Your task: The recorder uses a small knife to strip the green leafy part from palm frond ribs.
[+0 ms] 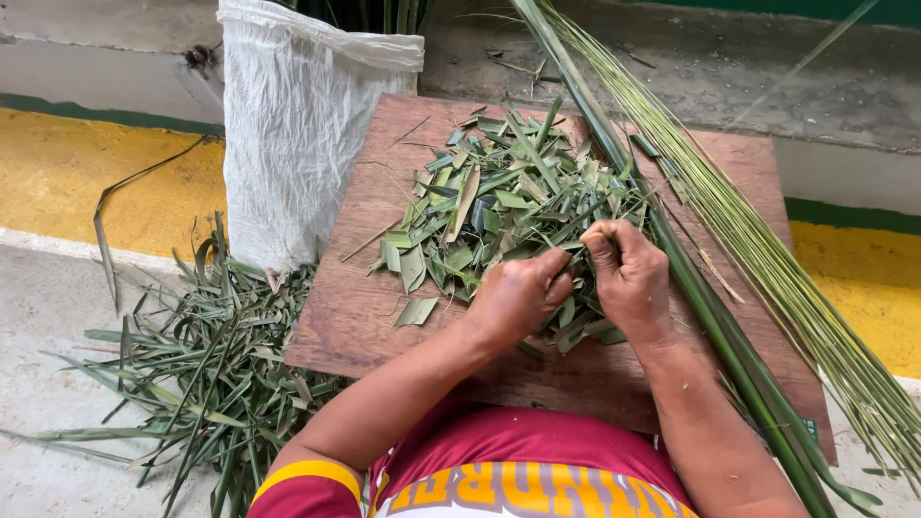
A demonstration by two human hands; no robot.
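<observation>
Both hands worked mid-strip over the wooden board [355, 307]: the left hand [518, 293] and right hand [628, 273] pinched a palm leaf strip [573, 267] between closed fingers, cut leaf pieces [489, 201] heaped at twelve o'clock. Next likely needed a steady pull apart.

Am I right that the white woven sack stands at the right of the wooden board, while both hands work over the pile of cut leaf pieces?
Not quite: in the head view the white woven sack stands at the left of the wooden board. The left hand and right hand do work over the pile of cut leaf pieces.
</observation>
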